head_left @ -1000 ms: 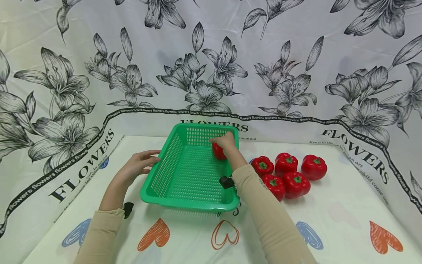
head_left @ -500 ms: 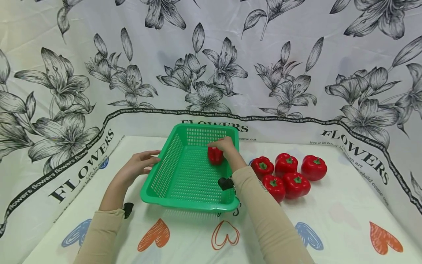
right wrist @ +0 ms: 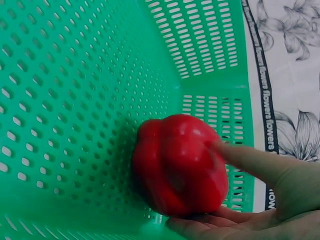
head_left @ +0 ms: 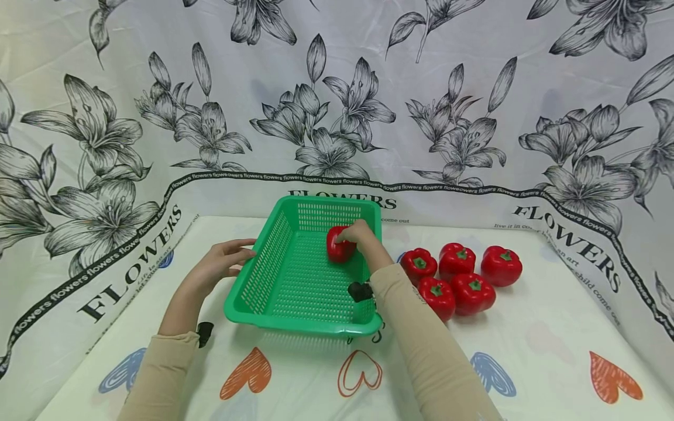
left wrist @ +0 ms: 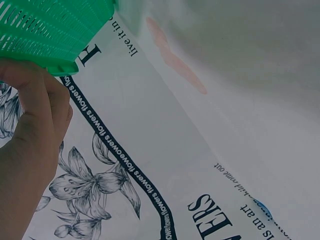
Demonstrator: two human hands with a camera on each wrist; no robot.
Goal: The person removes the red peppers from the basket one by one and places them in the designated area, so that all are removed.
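Observation:
Inside the green plastic basket point(head_left: 305, 327), near its back right corner, lies a red bell pepper point(head_left: 337, 248). My right hand point(head_left: 363, 237) holds this bell pepper point(right wrist: 180, 165). In the right wrist view, one digit of the right hand point(right wrist: 280, 190) lies on its upper side and other fingers reach under it. On the basket's left side, my left hand point(head_left: 223, 260) rests its fingers against the rim, loosely bent. The left wrist view has the left hand point(left wrist: 37, 110) at the basket rim point(left wrist: 62, 67), its fingertips partly hidden.
Several red bell peppers point(head_left: 474, 295) sit clustered on the table right of the basket, beside my right forearm. A white cloth with hearts covers the table point(head_left: 295, 380). A flower-printed curtain point(head_left: 337, 158) rises behind.
The bell pepper in the basket has shifted a little left, and my right hand has moved slightly nearer with it. My left hand and the basket stay in place.

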